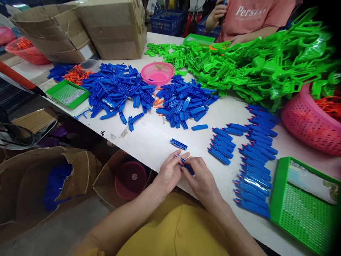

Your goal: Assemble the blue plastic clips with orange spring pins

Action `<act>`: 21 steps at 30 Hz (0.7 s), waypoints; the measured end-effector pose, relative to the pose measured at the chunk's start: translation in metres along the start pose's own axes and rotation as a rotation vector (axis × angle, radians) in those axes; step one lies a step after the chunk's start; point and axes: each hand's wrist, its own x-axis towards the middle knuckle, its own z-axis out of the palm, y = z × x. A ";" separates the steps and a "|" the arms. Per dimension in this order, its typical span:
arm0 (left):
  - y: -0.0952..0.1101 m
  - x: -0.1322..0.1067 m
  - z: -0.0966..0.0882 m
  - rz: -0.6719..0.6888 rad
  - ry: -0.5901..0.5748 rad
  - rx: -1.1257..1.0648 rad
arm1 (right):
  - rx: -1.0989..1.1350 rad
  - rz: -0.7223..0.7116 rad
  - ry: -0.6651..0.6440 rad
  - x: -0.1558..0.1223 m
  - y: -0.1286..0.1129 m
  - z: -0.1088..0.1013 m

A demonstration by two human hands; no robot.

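Near the table's front edge, my left hand (170,170) and my right hand (198,174) meet around a blue plastic piece with an orange insert (182,161). Both are closed on it, and the fingers cover much of its surface. Just beyond my fingertips lies a single blue half-shell (178,144) with its ribbed inside up. To the right of my right hand, a short row of blue pieces with orange tips (221,146) lies on the table. Farther right is a longer column of similar blue pieces (254,170).
Loose blue shells (119,87) and bright green plastic parts (239,67) are heaped across the table. A pink basket (157,73) stands between heaps, a green tray (282,192) at the right. Cardboard boxes (114,32) stand behind; a person in a pink shirt (247,21) is opposite.
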 end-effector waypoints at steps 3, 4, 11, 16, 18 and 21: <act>0.002 -0.002 -0.012 0.016 -0.010 0.061 | 0.043 -0.061 -0.059 0.004 0.000 0.002; 0.004 -0.003 -0.017 0.024 -0.008 0.072 | 0.061 -0.074 -0.088 0.008 0.001 0.002; 0.020 -0.012 -0.038 0.050 0.080 0.008 | -0.205 -0.110 -0.040 0.063 0.020 0.019; 0.026 -0.015 -0.039 0.071 0.102 -0.027 | -0.178 -0.061 -0.039 0.059 0.031 0.019; 0.027 -0.015 -0.038 0.070 0.102 -0.031 | -0.133 0.021 -0.068 0.045 0.035 0.010; 0.026 -0.013 -0.037 0.055 0.098 -0.024 | -0.218 0.082 -0.058 0.029 0.037 -0.001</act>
